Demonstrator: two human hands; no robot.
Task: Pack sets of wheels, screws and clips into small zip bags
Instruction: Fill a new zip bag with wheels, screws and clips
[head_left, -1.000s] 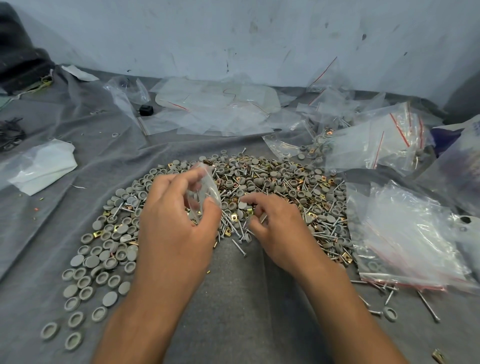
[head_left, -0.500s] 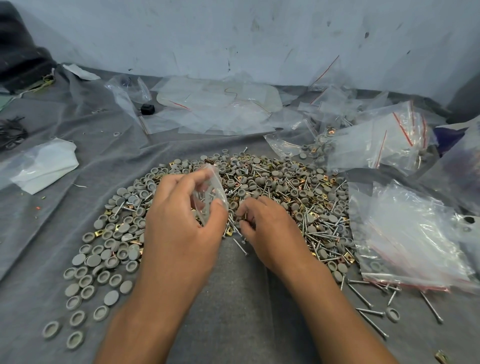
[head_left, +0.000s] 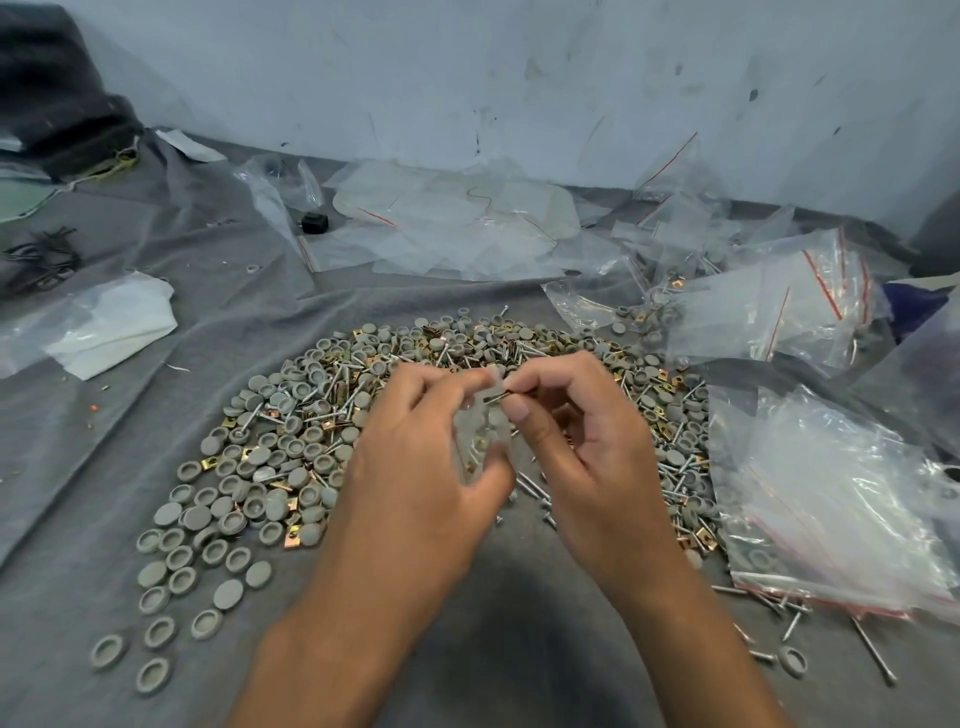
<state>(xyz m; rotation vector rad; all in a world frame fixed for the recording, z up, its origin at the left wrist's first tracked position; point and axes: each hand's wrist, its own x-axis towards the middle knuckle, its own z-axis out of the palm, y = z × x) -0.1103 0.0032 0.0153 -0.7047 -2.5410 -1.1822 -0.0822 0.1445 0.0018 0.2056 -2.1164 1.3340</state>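
A wide heap of grey wheels (head_left: 291, 431), silver screws (head_left: 675, 488) and brass clips (head_left: 228, 462) covers the grey cloth (head_left: 156, 332). Above its near edge my left hand (head_left: 415, 483) grips a small clear zip bag (head_left: 480, 434) that holds a few grey wheels and a brass clip. My right hand (head_left: 587, 441) pinches a screw (head_left: 496, 398) between thumb and forefinger at the bag's mouth. The screw's far end is hidden by my fingers.
A stack of empty zip bags (head_left: 841, 509) with red strips lies at the right. Filled and empty bags (head_left: 774, 306) pile up at the back right, flat clear bags (head_left: 457, 223) at the back centre. White crumpled plastic (head_left: 109, 322) lies left; loose screws (head_left: 872, 657) sit front right.
My right hand lifted off the heap with a screw and came up to the bag's mouth. My left hand raised the bag slightly toward the right.
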